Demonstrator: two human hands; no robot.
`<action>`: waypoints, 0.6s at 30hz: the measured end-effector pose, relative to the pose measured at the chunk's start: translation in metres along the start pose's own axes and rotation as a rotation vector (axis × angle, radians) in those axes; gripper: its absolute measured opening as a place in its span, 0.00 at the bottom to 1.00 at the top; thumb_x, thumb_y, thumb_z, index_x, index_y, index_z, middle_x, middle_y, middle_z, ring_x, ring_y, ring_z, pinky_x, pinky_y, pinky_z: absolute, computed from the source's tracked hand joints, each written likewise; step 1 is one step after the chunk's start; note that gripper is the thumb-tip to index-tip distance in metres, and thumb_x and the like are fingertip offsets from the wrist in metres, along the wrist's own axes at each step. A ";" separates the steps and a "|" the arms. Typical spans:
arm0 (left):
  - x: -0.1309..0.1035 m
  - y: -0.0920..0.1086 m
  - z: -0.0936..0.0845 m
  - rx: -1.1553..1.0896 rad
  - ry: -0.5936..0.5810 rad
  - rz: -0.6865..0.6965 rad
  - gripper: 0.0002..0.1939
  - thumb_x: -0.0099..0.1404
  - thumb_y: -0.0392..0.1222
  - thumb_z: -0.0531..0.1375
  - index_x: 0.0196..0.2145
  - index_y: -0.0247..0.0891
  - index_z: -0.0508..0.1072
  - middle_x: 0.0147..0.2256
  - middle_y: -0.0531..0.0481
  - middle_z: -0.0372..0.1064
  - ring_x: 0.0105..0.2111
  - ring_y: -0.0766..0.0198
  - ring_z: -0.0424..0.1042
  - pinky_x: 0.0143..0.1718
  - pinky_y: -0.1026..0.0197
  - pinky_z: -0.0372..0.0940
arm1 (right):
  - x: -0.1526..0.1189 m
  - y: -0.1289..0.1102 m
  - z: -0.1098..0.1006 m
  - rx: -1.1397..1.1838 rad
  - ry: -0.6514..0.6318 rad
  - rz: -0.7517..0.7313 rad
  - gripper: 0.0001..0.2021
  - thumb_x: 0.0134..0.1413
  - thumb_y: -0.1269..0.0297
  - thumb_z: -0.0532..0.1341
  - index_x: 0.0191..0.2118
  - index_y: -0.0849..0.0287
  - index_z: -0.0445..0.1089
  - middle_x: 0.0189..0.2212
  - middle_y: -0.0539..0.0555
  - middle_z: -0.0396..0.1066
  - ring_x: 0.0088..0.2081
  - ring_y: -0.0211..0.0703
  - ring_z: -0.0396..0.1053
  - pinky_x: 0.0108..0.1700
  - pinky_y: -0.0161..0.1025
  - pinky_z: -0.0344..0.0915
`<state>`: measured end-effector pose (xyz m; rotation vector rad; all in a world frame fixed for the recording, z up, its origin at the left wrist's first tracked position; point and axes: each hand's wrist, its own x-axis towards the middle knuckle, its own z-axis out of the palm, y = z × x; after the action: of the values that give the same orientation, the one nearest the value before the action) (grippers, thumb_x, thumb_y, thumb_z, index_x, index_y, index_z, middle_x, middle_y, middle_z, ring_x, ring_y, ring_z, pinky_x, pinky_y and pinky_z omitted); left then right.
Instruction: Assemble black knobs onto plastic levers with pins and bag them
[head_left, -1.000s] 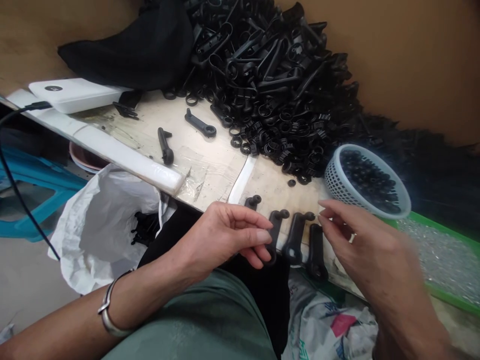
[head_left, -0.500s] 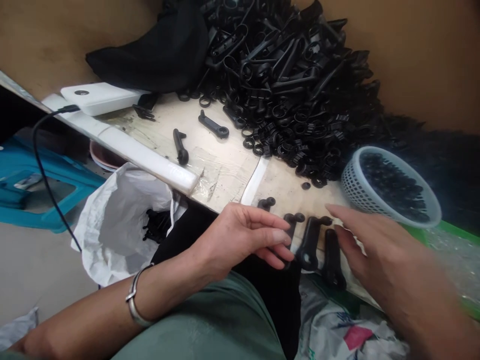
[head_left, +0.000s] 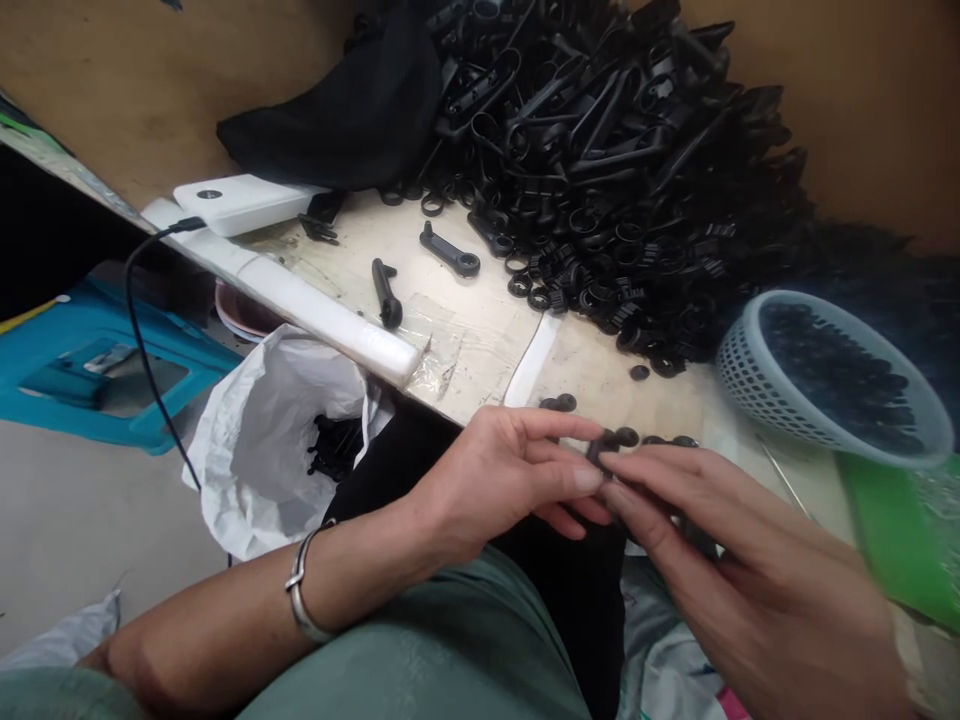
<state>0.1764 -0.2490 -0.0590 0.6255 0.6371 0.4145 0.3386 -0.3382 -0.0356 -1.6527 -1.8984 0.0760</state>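
My left hand (head_left: 517,470) is closed on a small black plastic crank (head_left: 598,447) near the table's front edge; most of the piece is hidden by the fingers. My right hand (head_left: 757,560) has come up against the same crank, thumb and fingertips pinched together at it. Whatever is between those fingertips is hidden. Knobbed ends of other black cranks show beyond the hands, one left (head_left: 559,403) and one right (head_left: 671,441). Farther left on the table, two more cranks lie loose, one upper (head_left: 450,250) and one lower (head_left: 386,293).
A big heap of black plastic parts (head_left: 600,150) covers the back of the table (head_left: 480,345). At right stands a pale perforated basket (head_left: 757,375) of small black pieces. A white sack (head_left: 232,440) holding black parts, a blue stool (head_left: 142,420) and a corded white device (head_left: 247,203) are at left.
My right hand has moved left from the cranks at the right to my left hand's fingertips, and its fingers have closed. The whole view has shifted slightly.
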 end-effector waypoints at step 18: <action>0.002 0.007 0.007 0.076 0.028 -0.001 0.19 0.52 0.44 0.76 0.38 0.31 0.79 0.26 0.49 0.75 0.25 0.67 0.75 0.31 0.65 0.71 | -0.020 0.021 0.003 0.466 0.152 0.689 0.14 0.51 0.52 0.72 0.40 0.53 0.79 0.32 0.52 0.74 0.29 0.37 0.69 0.29 0.32 0.68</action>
<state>0.1809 -0.2458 -0.0508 0.6926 0.6824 0.4005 0.3559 -0.3510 -0.0547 -1.8235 -1.0228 0.6019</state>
